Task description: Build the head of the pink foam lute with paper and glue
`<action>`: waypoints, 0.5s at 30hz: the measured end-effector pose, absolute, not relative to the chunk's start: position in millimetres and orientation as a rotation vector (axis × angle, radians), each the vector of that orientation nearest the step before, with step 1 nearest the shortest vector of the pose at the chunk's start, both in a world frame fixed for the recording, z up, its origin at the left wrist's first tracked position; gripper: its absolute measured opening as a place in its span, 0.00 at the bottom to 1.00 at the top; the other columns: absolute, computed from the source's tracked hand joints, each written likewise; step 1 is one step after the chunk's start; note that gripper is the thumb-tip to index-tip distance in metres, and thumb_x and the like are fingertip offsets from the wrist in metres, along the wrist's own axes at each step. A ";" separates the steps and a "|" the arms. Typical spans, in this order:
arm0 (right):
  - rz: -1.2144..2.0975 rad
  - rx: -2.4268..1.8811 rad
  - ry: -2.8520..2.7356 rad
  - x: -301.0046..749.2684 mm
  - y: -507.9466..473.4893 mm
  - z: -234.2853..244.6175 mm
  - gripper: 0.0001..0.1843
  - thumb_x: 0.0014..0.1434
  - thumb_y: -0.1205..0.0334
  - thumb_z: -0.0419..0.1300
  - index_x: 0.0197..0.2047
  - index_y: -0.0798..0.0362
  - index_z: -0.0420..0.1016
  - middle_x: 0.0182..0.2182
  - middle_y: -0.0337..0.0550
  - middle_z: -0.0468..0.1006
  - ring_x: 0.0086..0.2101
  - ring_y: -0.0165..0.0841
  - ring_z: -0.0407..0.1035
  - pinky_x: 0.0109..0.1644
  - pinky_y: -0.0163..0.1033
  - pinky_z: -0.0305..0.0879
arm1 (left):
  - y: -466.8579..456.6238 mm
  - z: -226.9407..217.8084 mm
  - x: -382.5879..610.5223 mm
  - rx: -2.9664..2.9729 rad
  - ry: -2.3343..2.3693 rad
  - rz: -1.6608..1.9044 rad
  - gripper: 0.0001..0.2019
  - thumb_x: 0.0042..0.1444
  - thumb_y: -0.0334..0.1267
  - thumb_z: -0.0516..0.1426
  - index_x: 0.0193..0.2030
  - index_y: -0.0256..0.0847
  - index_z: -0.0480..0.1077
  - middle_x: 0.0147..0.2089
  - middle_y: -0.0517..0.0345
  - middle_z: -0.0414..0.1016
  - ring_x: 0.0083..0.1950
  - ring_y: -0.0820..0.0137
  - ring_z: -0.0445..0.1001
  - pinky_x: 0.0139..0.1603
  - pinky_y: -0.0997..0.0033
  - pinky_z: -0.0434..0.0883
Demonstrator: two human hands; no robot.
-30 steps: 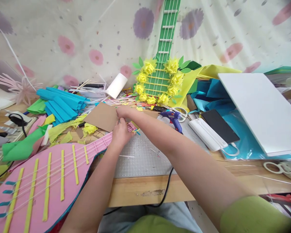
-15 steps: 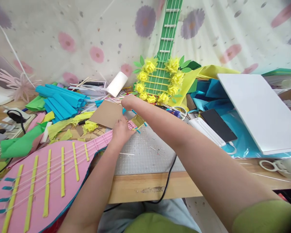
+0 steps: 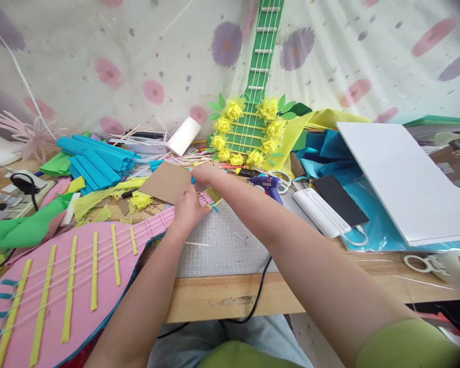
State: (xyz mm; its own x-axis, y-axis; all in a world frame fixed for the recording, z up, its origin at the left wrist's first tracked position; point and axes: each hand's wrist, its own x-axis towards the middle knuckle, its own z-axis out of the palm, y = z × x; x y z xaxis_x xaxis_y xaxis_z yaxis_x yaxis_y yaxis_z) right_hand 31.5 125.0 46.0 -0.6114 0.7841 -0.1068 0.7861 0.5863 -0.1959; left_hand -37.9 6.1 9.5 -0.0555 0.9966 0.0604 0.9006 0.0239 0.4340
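Left hand point(image 3: 189, 208) pinching neck point(image 3: 156, 224) of pink paper guitar point(image 3: 83, 299), body hiding desk's point(image 3: 222, 291) front edge at left. Right hand point(image 3: 204, 174) bending over headstock point(image 3: 213, 194), fingertips hidden, grip can't tell. Keeping neck steady probably helping. Cardboard sheet point(image 3: 166, 180) crowding hands; hot-glue gun point(image 3: 267, 184), scissors point(image 3: 284, 179) lying beyond right forearm.

Craft wkspace: cutting mat point(image 3: 230, 250) nr desk's point(image 3: 195, 299) front edge, glue gun point(image 3: 268, 185) farther back, crinkled blue paper point(image 3: 95, 161) twd back L corner
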 end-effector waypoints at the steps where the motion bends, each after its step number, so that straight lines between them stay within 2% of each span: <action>1: -0.299 1.358 2.767 29.7 125.4 43.6 0.04 0.42 0.78 0.61 0.22 0.63 0.71 0.35 0.55 0.79 0.45 0.47 0.71 0.51 0.50 0.62 | 6.2 9.2 -38.1 1.965 2.037 0.529 0.26 0.42 0.41 0.62 0.48 0.40 0.57 0.48 0.48 0.71 0.51 0.56 0.69 0.48 0.62 0.66; 5: -0.061 1.223 2.646 30.1 130.1 48.1 0.03 0.45 0.76 0.60 0.28 0.64 0.73 0.36 0.53 0.78 0.46 0.43 0.70 0.50 0.43 0.63 | 6.7 10.7 -38.1 1.967 2.038 0.512 0.27 0.42 0.41 0.62 0.48 0.39 0.57 0.47 0.47 0.71 0.51 0.57 0.70 0.48 0.63 0.66; 10: 0.048 1.211 2.633 47.7 134.9 70.2 0.10 0.48 0.77 0.57 0.35 0.62 0.75 0.41 0.54 0.77 0.49 0.44 0.68 0.51 0.45 0.62 | 6.1 17.6 -36.4 1.921 2.068 0.469 0.27 0.43 0.42 0.62 0.49 0.39 0.58 0.47 0.48 0.71 0.50 0.57 0.71 0.46 0.63 0.66; 15: 0.095 1.236 2.654 71.4 123.8 104.2 0.18 0.48 0.78 0.55 0.41 0.56 0.75 0.42 0.51 0.76 0.46 0.45 0.69 0.44 0.43 0.62 | 6.0 19.1 -36.8 1.892 2.069 0.474 0.27 0.43 0.44 0.62 0.49 0.40 0.58 0.47 0.50 0.72 0.49 0.58 0.71 0.45 0.64 0.66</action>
State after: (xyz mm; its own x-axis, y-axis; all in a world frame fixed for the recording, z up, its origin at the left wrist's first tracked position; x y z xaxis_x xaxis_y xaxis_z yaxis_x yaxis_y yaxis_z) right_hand 71.4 123.8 104.2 -0.6254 0.7628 -0.1643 0.7490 0.6459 0.1475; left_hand -36.8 6.0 19.1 -0.0897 0.9960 0.0032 0.8979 0.0795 0.4331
